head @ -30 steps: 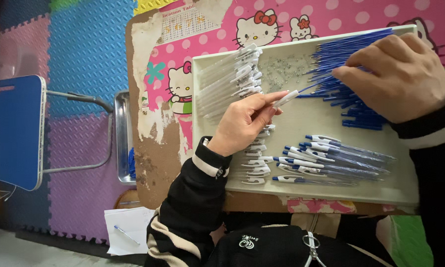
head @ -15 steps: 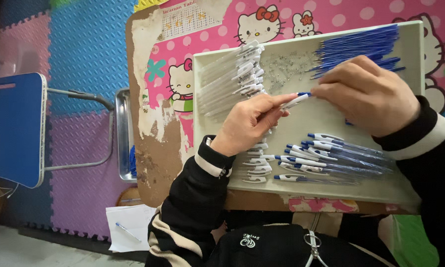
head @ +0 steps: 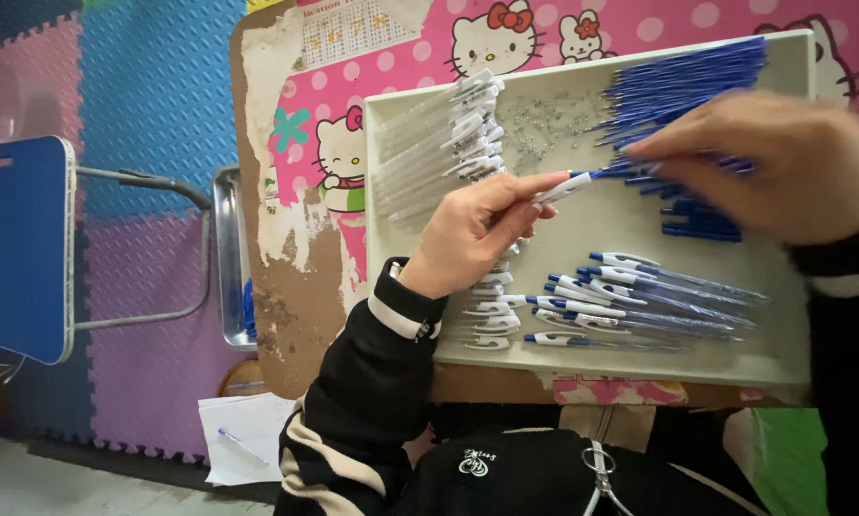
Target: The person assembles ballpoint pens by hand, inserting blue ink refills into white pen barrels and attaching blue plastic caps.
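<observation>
Head view showed, at far left, a blue chair point(head: 14, 248) standing on foam floor mats point(head: 152, 96), with a sheet of paper point(head: 243, 435) on the floor nearer the person. Right of that stood the table point(head: 286, 315), its pink cartoon-cat covering torn, carrying a pale tray point(head: 582, 220). At the tray's far left lay a heap of clear pen barrels point(head: 439, 143); nearer the person sat a row of white clip parts point(head: 487, 320). The left hand point(head: 472, 229) was pinched shut on a white pen piece point(head: 563, 189) held above the tray's middle. The right hand point(head: 783, 162), blurred, met that piece at its blue tip, fingers closed around something thin, though exactly what could not be told. Beneath it spread blue refills point(head: 687, 81), and near right lay finished pens point(head: 640, 301).

A slip seemed possible: the small piece could drop among the tiny springs point(head: 554, 119) scattered on the tray, or the sleeve could sweep the finished pens askew.
</observation>
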